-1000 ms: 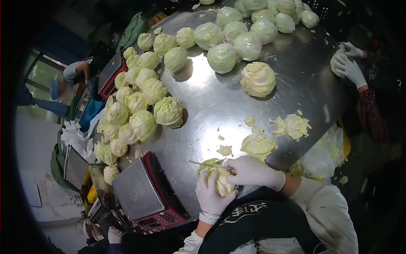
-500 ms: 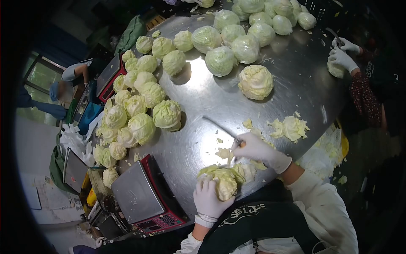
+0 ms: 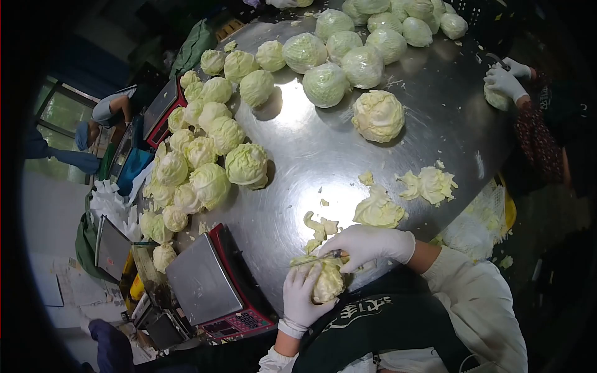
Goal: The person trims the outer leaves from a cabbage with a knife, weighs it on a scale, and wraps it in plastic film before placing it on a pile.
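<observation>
Close to my apron, my left hand (image 3: 301, 297), in a white glove, grips the side of a cabbage (image 3: 329, 284) at the near table edge. My gloved right hand (image 3: 370, 244) is closed round the handle of a knife (image 3: 306, 262). The blade points left and lies across the top of the cabbage, close to my left fingertips. Cut leaves (image 3: 321, 227) lie just beyond the cabbage, with a larger loose leaf (image 3: 379, 209) to their right.
A scale (image 3: 205, 281) with a red body stands at my left. Trimmed cabbages (image 3: 210, 185) are heaped behind it; wrapped cabbages (image 3: 326, 85) stand at the back. One cabbage (image 3: 378, 116) sits alone mid-table. At far right, a co-worker's gloved hands (image 3: 507, 81) hold another cabbage.
My right hand has turned the knife and brought its blade down from above the table onto the cabbage. More loose leaf now lies beyond it. My left hand keeps its grip.
</observation>
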Tool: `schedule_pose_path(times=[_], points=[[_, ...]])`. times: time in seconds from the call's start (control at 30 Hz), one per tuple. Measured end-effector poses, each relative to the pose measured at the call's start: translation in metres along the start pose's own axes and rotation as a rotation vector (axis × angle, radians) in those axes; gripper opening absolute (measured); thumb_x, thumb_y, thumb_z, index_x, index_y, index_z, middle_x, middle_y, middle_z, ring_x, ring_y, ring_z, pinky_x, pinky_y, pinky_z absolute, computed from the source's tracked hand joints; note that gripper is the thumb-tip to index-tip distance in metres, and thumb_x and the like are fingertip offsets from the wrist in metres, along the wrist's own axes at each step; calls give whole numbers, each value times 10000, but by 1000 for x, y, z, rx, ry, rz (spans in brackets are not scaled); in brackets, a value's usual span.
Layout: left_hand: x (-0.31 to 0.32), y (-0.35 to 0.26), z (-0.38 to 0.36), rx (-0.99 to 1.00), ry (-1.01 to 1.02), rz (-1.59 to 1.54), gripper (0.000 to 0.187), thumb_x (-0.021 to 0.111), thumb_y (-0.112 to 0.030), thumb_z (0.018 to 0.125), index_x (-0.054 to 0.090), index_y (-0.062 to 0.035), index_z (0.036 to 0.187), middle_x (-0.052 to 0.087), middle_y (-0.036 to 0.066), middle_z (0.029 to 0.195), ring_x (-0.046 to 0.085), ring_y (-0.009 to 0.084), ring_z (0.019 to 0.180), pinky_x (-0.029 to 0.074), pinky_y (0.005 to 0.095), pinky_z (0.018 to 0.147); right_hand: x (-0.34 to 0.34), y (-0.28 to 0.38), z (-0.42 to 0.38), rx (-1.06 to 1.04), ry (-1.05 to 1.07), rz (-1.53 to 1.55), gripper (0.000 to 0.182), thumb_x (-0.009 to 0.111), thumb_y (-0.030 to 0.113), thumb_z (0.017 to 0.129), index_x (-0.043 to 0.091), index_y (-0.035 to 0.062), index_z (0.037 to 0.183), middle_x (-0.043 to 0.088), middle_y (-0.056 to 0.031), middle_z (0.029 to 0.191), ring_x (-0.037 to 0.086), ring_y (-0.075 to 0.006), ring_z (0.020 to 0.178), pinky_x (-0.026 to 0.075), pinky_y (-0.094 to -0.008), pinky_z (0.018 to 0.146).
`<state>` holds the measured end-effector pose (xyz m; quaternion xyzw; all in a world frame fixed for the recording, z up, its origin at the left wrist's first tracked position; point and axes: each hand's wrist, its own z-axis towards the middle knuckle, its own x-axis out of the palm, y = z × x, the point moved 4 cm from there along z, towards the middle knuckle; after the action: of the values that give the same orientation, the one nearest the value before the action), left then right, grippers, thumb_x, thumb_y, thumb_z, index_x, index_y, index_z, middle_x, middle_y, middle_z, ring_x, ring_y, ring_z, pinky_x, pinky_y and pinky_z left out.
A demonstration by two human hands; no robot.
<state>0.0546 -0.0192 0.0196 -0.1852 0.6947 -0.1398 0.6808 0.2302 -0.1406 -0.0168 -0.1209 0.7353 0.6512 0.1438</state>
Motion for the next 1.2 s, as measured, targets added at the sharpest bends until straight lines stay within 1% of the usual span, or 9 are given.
schedule_pose_path(times=[0.4,0.6,0.7,0.83,0.9,0.93,1.03,1.13,1.2], points=[[1,26,-60,1,-69,-41,941,958,-310,570,471,-88,1344,443,248,1496,432,490,1360,328,550,1161,2,-61,-11,513,-409,-111,230,575,139,815,667,111,1024,718,-146,891,698,-345,860,536,-443,757],[31,59,-74,-175,-306,-531,992,992,-230,581,362,-81,1333,315,312,1526,402,408,1400,347,500,1174,-11,-69,-90,516,-479,-274,159,567,125,822,685,118,928,701,-127,854,688,-323,820,528,-428,728],[45,71,-79,-291,-398,-796,1004,980,-270,604,345,-72,1356,362,256,1517,438,372,1388,396,474,1142,-31,-77,-159,612,-649,-328,243,631,97,803,698,117,1035,701,-117,935,688,-296,824,538,-394,744],[77,64,-74,-702,-259,-1684,947,850,-314,793,301,-34,1512,468,166,1481,528,349,1326,462,490,1112,-59,-11,-183,679,-952,-310,419,714,90,778,666,88,1194,692,-117,1079,699,-263,881,551,-344,784],[89,46,-52,-629,-217,-2187,906,792,-338,854,290,-37,1545,450,179,1509,501,374,1359,440,540,1138,-47,4,-160,418,-935,-185,475,744,146,815,631,70,1270,682,-121,1170,701,-238,938,553,-317,809],[88,37,-41,-641,-133,-2024,1018,764,-559,824,260,-79,1567,403,182,1548,464,386,1395,464,597,1095,-37,12,-141,379,-862,-66,504,761,195,826,622,68,1294,676,-126,1198,696,-236,950,552,-321,819],[87,22,-22,-629,-23,-2112,1035,737,-618,823,257,-90,1573,404,177,1550,475,393,1382,478,616,1066,2,9,-82,159,-755,1,586,792,235,842,591,75,1370,638,-125,1336,644,-219,1128,531,-315,911],[90,19,-18,-677,41,-2201,1026,690,-692,819,270,-149,1581,403,179,1551,487,391,1370,497,602,1045,13,6,-47,179,-625,235,551,792,252,840,618,86,1336,679,-160,1234,684,-211,1027,558,-339,808],[90,22,-27,-743,94,-2354,1015,667,-726,813,286,-178,1578,406,177,1549,485,393,1370,503,592,1040,12,-11,-39,532,-442,128,475,778,212,845,648,96,1287,709,-150,1085,704,-206,861,558,-346,724]])
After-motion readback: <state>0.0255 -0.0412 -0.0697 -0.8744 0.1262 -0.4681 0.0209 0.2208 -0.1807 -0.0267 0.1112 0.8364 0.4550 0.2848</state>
